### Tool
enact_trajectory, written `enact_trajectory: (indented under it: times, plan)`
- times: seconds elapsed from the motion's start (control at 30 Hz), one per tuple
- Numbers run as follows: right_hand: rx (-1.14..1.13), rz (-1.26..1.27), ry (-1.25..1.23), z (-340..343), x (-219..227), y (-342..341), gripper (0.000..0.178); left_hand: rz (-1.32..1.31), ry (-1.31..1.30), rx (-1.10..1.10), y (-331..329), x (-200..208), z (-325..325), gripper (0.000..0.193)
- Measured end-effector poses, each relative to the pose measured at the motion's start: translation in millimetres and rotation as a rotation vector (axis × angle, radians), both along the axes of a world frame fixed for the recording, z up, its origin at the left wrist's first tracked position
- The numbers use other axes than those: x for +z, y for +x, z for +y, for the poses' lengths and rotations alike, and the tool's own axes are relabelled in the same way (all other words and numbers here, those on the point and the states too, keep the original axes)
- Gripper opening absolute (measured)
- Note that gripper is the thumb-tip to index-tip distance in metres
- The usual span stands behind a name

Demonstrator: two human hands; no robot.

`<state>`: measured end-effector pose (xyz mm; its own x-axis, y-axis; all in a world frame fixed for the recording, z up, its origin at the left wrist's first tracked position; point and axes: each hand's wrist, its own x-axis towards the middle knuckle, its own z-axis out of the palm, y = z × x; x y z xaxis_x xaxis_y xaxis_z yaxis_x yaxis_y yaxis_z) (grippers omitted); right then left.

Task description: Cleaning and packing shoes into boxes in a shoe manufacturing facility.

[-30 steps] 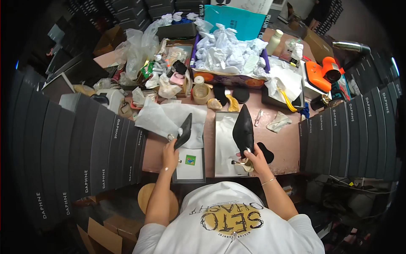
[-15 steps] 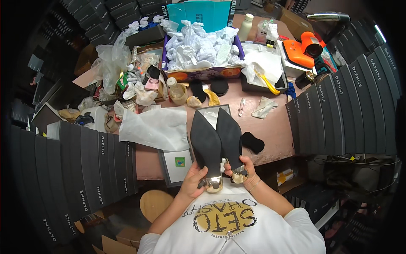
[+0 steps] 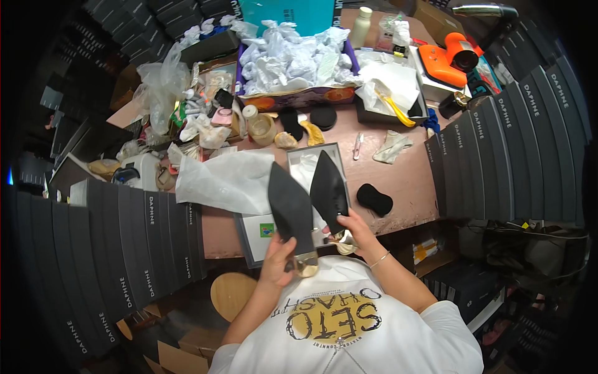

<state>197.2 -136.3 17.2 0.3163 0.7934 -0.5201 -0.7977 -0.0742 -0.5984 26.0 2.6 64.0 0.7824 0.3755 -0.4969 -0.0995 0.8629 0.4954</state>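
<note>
My left hand is closed around the heel end of a black pointed high-heeled shoe, its dark sole turned up and its gold block heel toward me. The matching shoe is gripped near the heel by my right hand; it is rolled a little onto its side. Both toes point away from me, with a gap between them. Beneath the shoes lies an open grey shoebox with white paper inside, partly hidden by them. Left of it is a grey-edged white panel bearing a small green sticker.
A white paper sheet lies left of the shoes, a black pad to the right. Beyond are a small cutter, a rag, a jar and a box of crumpled paper. Stacked dark shoeboxes flank the table.
The shoes have moved apart: the left one shifted left, while the right one turned onto its side. Both hands still hold them by the heel ends.
</note>
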Motion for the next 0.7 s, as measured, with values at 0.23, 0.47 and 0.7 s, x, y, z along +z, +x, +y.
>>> enact_trajectory:
  times: [0.23,0.47,0.7]
  plan:
    - [0.093,-0.471,0.109,37.0,41.2,10.6,0.066,0.098,0.322,-0.441,-22.8,10.3,25.9,0.062]
    - [0.388,-0.734,0.003,47.3,43.6,4.5,0.034,-0.106,0.058,-0.167,42.8,-8.7,62.0,0.064]
    - [0.450,-1.692,-0.669,-47.0,-32.9,93.2,0.078,-0.002,-0.314,-0.271,56.8,-30.9,31.7,0.058]
